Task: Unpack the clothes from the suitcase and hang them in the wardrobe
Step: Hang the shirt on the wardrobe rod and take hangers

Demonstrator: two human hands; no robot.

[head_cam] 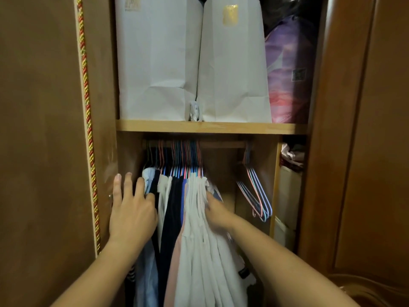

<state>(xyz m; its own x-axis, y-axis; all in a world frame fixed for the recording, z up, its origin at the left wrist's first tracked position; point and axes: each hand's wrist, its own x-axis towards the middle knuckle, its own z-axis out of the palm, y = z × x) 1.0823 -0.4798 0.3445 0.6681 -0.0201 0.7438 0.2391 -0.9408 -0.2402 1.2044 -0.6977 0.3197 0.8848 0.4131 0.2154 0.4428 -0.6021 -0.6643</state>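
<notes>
Head view, clothes (194,218): hung on the rail (221,144), packed to its left so space is left at the right.
Left hand (130,209): fingers spread, laid flat against the bundle's left side, seemingly to steady it.
Right hand (218,212): pressed into the white garments; finger state cannot be told.
Empty hangers (256,196): kept apart at the right, ready.
Suitcase: not shown.

In the wardrobe (332,151), a shelf (210,127) ran across above the rail (221,144). On the shelf stood two paper bags (192,63) side by side, with a bundle (290,69) at their 3 o'clock. Below, hung clothes (192,218) crowded the rail's 9 o'clock end, and spare hangers (256,193) hung well apart at its 3 o'clock end. The left hand (130,213) lay at the clothes' 9 o'clock side, the right hand (218,214) at their 3 o'clock side. Boxes (287,196) sat beyond a partition (275,187).
</notes>
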